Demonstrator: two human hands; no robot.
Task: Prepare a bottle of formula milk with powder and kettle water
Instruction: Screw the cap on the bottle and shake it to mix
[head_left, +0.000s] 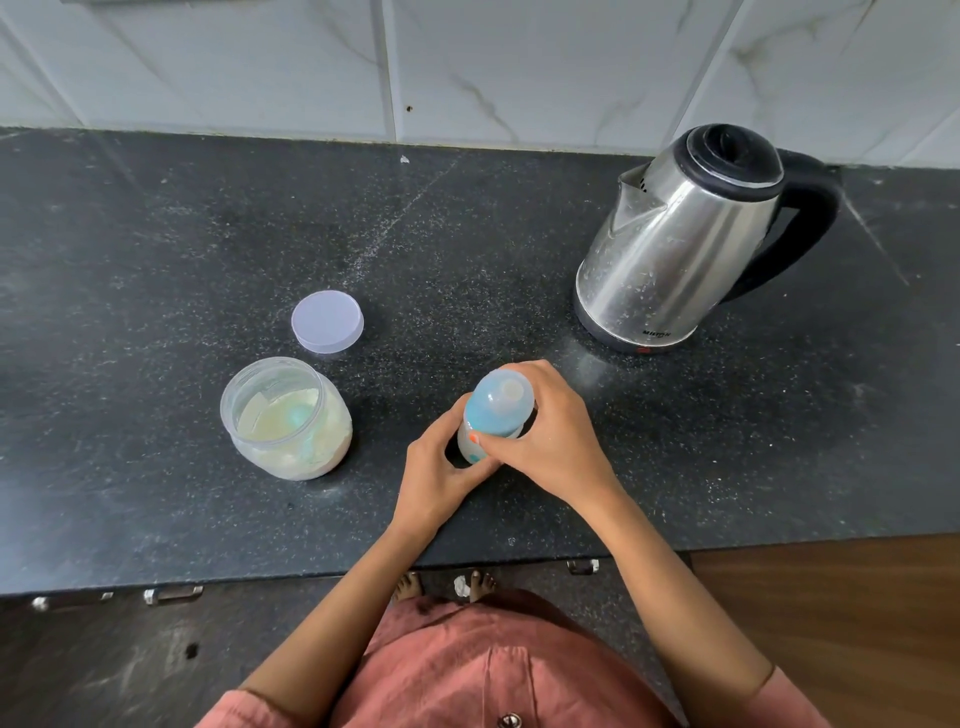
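Bottle stands upright on the dark countertop, near the front edge, held in both hands. Right hand wraps the upper part from the right, fingers closed around the blue collar and translucent cap; thumb lies across the front just below the collar. Left hand clasps the lower body from the left, fingers curled round it, bracing the base against the counter. Both forearms reach in from the near edge, the right wrist raised above the left.

Bottle contents: cannot tell; the hands cover most of the body and the visible wall is cloudy.

Progress, as judged: cap and teat ring sit on the bottle, so either they are about to be unscrewed or are being tightened after filling. The pose fits a twist at the collar either way.

Powder jar stands open just left of the hands, powder inside with a pale blue scoop partly buried. Its lid lies flat behind it, apart. Kettle stands well to the right rear, lid down, handle facing right.
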